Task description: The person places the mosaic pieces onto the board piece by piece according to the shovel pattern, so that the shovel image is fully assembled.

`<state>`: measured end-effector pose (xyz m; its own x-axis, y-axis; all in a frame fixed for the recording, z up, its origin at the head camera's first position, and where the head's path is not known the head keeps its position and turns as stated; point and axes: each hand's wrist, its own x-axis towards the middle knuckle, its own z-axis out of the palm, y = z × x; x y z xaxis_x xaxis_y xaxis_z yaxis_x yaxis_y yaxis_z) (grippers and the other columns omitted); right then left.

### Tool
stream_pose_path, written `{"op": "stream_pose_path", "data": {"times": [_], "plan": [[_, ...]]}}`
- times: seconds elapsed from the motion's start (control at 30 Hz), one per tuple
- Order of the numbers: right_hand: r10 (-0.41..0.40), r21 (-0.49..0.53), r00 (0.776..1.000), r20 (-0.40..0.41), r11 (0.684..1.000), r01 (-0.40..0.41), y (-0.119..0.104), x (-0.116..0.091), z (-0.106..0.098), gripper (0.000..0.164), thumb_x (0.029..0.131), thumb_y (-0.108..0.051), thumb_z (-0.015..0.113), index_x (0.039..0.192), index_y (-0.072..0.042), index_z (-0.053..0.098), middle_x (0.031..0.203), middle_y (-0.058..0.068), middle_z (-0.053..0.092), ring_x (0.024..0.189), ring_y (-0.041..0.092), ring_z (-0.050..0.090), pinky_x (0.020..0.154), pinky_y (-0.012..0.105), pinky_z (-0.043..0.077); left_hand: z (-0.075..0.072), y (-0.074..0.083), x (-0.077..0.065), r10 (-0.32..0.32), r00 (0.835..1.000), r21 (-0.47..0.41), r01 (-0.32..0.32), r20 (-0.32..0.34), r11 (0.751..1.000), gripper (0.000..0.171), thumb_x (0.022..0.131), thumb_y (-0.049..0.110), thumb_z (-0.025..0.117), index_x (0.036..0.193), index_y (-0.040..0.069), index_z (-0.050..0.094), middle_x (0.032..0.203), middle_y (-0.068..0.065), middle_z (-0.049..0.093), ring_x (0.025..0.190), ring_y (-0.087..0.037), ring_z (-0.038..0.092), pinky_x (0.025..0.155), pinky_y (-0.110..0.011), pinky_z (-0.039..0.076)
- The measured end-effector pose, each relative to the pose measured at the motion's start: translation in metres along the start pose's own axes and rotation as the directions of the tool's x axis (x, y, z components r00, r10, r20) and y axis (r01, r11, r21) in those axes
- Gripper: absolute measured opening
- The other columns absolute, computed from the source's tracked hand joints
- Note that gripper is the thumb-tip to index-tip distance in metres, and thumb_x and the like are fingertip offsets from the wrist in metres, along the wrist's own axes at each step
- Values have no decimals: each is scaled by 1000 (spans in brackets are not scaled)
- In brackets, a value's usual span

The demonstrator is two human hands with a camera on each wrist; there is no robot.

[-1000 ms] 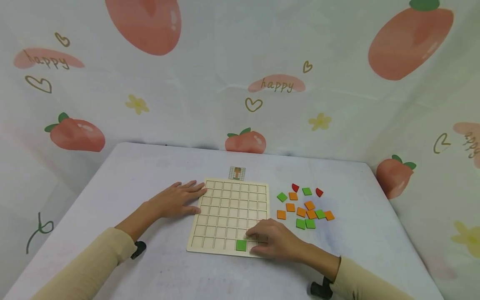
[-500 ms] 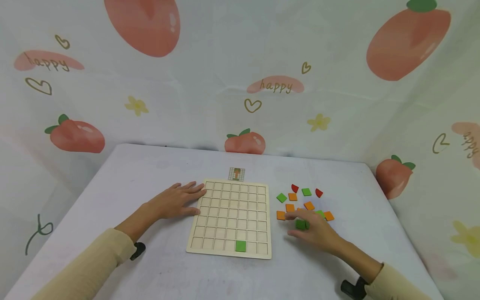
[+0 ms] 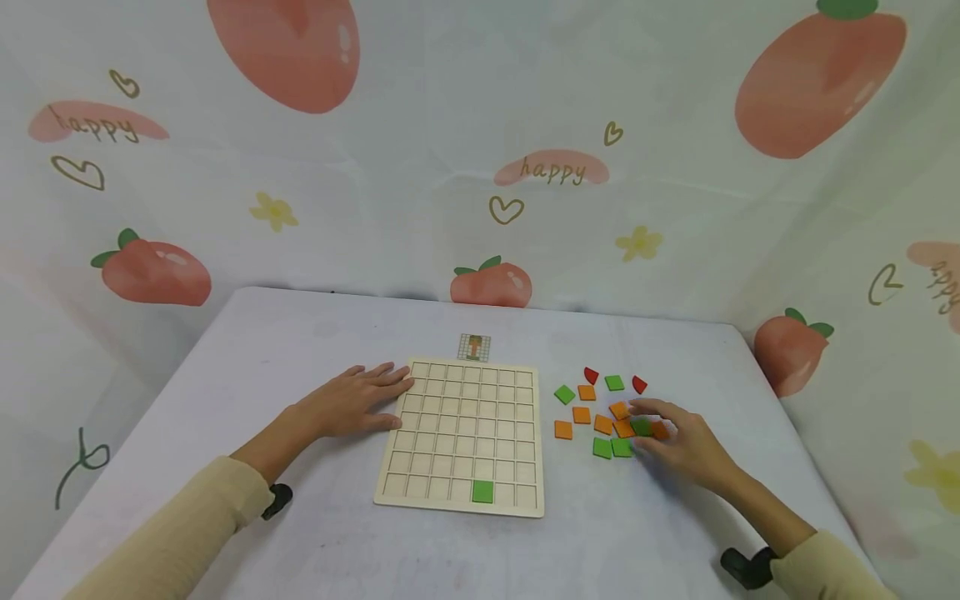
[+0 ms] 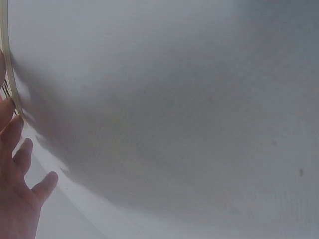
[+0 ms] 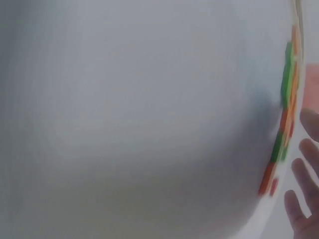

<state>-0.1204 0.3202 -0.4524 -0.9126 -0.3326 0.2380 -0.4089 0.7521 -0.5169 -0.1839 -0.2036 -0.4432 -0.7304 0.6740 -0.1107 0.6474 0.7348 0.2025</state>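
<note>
A pale wooden grid board (image 3: 465, 433) lies flat on the table, with one green square tile (image 3: 483, 492) in its bottom row. My left hand (image 3: 352, 404) rests at the board's left edge, fingers spread and touching the rim. In the left wrist view, the fingertips (image 4: 11, 134) lie against that edge. To the right of the board, my right hand (image 3: 686, 442) hovers over the loose tiles, thumb and fingers apart around a green tile (image 3: 641, 427). Contact with this tile cannot be made out. An orange tile (image 3: 660, 430) sits partly under the hand.
Several orange tiles (image 3: 581, 415) and green tiles (image 3: 602, 448) are scattered right of the board. Two red curved pieces, one a red wedge (image 3: 591, 376), lie at the back of this group. A small picture card (image 3: 474, 347) lies beyond the board's far edge.
My right hand has left the board and moved right across the loose tiles to their right side. The green tile on the board stays in place. My left hand has not moved.
</note>
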Motion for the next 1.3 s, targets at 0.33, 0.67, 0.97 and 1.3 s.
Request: {"op": "stream_pose_path", "data": {"times": [0.33, 0.67, 0.97, 1.3], "plan": [[106, -21, 994, 36, 994, -106, 25, -4, -6, 58, 79, -1, 83, 132, -6, 60, 119, 10, 70, 114, 33, 62, 91, 46, 54, 0, 0, 2, -18, 1000, 10, 18, 22, 1000, 73, 96, 56, 55, 154, 14, 39, 161, -7, 32, 147, -35, 29, 111, -62, 28], [113, -21, 992, 64, 993, -112, 25, -2, -6, 58, 81, 2, 79, 135, -5, 59, 117, 10, 71, 111, 32, 64, 89, 43, 54, -1, 0, 2, -25, 999, 5, 25, 26, 1000, 73, 97, 56, 54, 155, 14, 38, 161, -6, 31, 147, -35, 29, 111, -63, 28], [109, -22, 993, 54, 994, -108, 24, -1, -3, 55, 81, 5, 78, 132, -2, 60, 112, 11, 73, 108, 33, 66, 88, 54, 53, -1, 2, 2, -20, 1000, 5, 20, 23, 1000, 74, 96, 57, 54, 154, 14, 39, 161, -7, 32, 146, -35, 30, 110, -63, 29], [97, 1, 995, 38, 995, -97, 20, 1, -8, 50, 81, 4, 78, 129, -1, 62, 108, 10, 73, 105, 33, 66, 89, 56, 52, -2, 4, 0, -24, 999, -7, 24, 25, 1000, 73, 97, 56, 54, 153, 12, 40, 160, -9, 33, 145, -37, 31, 109, -64, 30]]}}
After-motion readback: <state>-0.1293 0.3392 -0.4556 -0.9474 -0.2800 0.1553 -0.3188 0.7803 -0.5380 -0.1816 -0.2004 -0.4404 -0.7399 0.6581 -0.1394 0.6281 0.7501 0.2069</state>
